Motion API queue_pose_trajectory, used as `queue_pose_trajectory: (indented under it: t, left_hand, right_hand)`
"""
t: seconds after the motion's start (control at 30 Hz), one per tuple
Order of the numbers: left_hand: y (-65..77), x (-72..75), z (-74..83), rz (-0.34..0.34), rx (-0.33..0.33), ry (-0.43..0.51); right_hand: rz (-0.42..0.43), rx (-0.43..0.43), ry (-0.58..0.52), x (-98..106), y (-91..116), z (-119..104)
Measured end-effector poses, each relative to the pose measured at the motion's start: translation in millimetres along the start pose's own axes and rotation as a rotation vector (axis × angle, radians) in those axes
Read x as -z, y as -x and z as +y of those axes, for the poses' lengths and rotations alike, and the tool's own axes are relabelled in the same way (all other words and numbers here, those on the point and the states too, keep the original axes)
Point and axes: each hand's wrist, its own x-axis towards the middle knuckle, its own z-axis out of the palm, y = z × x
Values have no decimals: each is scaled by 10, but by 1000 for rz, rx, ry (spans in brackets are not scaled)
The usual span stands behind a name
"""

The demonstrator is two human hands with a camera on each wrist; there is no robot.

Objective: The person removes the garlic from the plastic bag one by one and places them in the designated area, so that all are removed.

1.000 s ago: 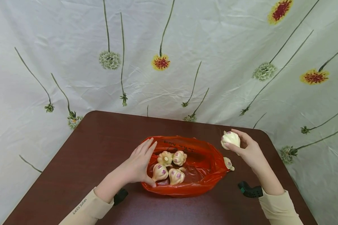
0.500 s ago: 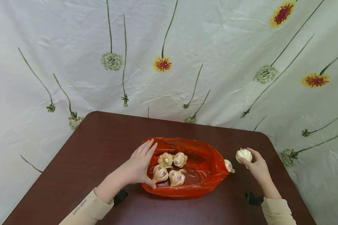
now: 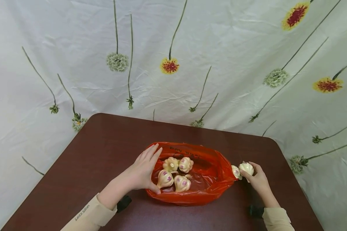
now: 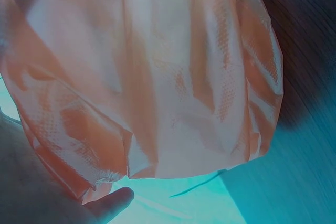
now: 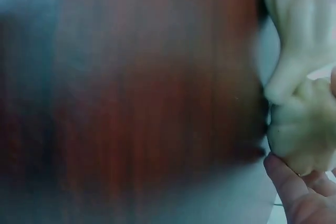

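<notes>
A red plastic bag (image 3: 188,197) lies with its mouth spread, several garlic bulbs (image 3: 182,183) inside on its left half. At the bag's left rim rests my left hand (image 3: 141,171), fingers extended and thumb spread apart along the near edge. In the left wrist view its thumb (image 4: 116,203) reaches past the edge of the plastic (image 4: 173,103). My right hand (image 3: 258,179) grips a white garlic bulb (image 3: 246,167) low over the table, to the right of the bag. Another garlic bulb (image 3: 235,172) sits right beside it, partly hidden by the bag. In the right wrist view the gripped bulb (image 5: 302,135) adjoins the other bulb's stem (image 5: 283,82).
The dark brown table (image 3: 110,138) extends around the bag, with rounded far corners. Behind it hangs a pale floral cloth (image 3: 150,86). Dark wrist devices (image 3: 256,211) sit below both wrists.
My right hand has carried its garlic bulb down and slightly right, then back left beside the other bulb near the bag. My left hand has stayed at the bag's rim.
</notes>
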Motion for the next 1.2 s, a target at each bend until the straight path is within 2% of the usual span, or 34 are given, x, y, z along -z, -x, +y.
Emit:
queue_pose_trajectory:
  t: [0.13,0.27,0.5,0.63,0.8,0.97,1.2]
  left_hand:
    - [-8,-10,8,-1,1,7]
    - [-14,-8,14,0,-1,13]
    - [-1,9,28,-5,4,18]
    - [6,7,29,-9,8,22]
    - [7,0,27,-5,3,23]
    - [6,-4,32,-8,3,23]
    - [13,11,44,-6,-2,15]
  right_hand:
    - [25,6,7,-56,0,16]
    - [15,4,1,-75,1,25]
    - [-15,26,-21,-31,71,15]
    - [5,44,-12,-2,76,-2]
    - [34,26,24,62,90,-72]
    - [113,56,43,160,144,-279]
    - [197,268,-7,250,292,-882]
